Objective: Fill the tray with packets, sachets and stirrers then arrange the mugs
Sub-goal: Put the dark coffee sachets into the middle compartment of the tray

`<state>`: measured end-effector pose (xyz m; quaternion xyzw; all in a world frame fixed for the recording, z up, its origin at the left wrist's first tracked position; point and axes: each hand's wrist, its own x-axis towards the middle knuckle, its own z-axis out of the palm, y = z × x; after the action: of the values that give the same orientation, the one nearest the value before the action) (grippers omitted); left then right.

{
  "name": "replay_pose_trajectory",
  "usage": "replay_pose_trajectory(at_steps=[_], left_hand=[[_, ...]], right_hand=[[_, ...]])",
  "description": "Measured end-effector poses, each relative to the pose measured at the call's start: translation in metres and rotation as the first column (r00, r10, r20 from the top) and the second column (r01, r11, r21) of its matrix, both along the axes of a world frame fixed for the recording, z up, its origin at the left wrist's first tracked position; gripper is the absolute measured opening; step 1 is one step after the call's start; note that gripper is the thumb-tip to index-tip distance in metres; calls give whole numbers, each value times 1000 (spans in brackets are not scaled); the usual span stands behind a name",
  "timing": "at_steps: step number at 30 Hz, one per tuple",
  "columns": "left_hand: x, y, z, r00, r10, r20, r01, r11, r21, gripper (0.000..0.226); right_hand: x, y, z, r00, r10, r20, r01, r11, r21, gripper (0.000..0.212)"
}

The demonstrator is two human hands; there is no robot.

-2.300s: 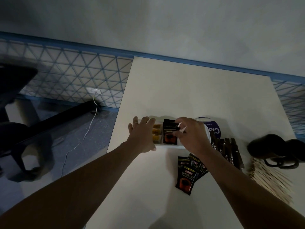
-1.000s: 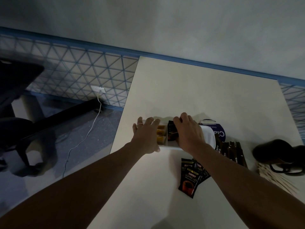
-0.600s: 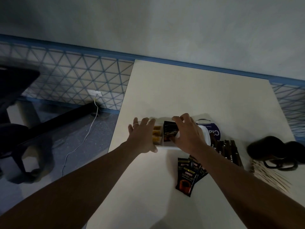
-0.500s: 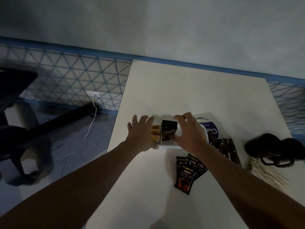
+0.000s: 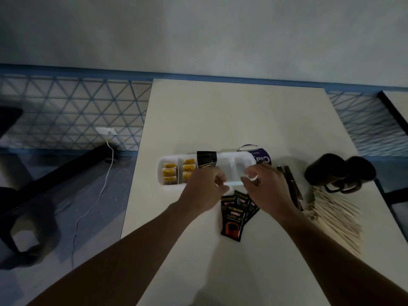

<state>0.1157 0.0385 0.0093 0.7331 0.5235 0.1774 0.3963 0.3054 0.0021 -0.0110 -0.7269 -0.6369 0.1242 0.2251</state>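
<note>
A white divided tray [image 5: 230,161] lies across the cream table [image 5: 231,120]. Its two left compartments hold yellow sachets [image 5: 170,173]. Black coffee packets [image 5: 206,159] stand in the third compartment, and the right compartments show bare white. My left hand [image 5: 204,191] and my right hand [image 5: 268,187] sit side by side at the tray's near rim, fingers curled over it. More black coffee packets [image 5: 235,217] lie fanned on the table just under my hands. Dark stick sachets [image 5: 291,186], wooden stirrers [image 5: 333,219] and two dark mugs [image 5: 323,170] [image 5: 361,172] are to the right.
A purple and white mug [image 5: 261,159] stands behind the tray's right end. The table's left edge runs close to the tray, with the floor, a white cable [image 5: 97,195] and a dark chair base [image 5: 28,217] below. A wall lies beyond the far edge.
My left hand left the tray's left end and slid right to the near rim, uncovering the yellow sachets. My right hand drew back from the standing black packets to the rim.
</note>
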Motion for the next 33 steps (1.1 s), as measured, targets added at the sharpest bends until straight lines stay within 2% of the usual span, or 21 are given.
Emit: replay_pose_trajectory(at_steps=[2,4,9,13,17,21,27,33], left_hand=[[5,-12,-11,996,-53,-71,50,998,-42,18],[8,-24,-23,985,-37,-168,23,996,-81,21],[19,-47,-47,944,-24,-329,-44,979,-197,46],[29,-59,-54,950,14,-313,-95,965,-245,72],[40,-66,-56,957,38,-287,-108,966,-234,81],[44,-67,-55,962,51,-267,-117,964,-238,80],[38,-68,-61,968,48,-247,-103,971,-215,69],[32,-64,-63,962,7,-271,-60,981,-184,38]], right_hand=[[6,-14,-5,1000,-19,-16,19,1000,-16,8],[10,-26,-11,997,-63,-41,61,997,-40,4],[14,-55,-28,982,-169,-82,154,975,-158,24],[11,-67,-40,975,-203,-95,176,956,-235,35],[7,-68,-46,972,-220,-88,181,929,-322,45],[1,-67,-49,976,-196,-96,152,926,-346,48],[-11,-66,-44,978,-92,-189,22,939,-342,36],[-20,-61,-41,946,-45,-320,-90,914,-395,12]])
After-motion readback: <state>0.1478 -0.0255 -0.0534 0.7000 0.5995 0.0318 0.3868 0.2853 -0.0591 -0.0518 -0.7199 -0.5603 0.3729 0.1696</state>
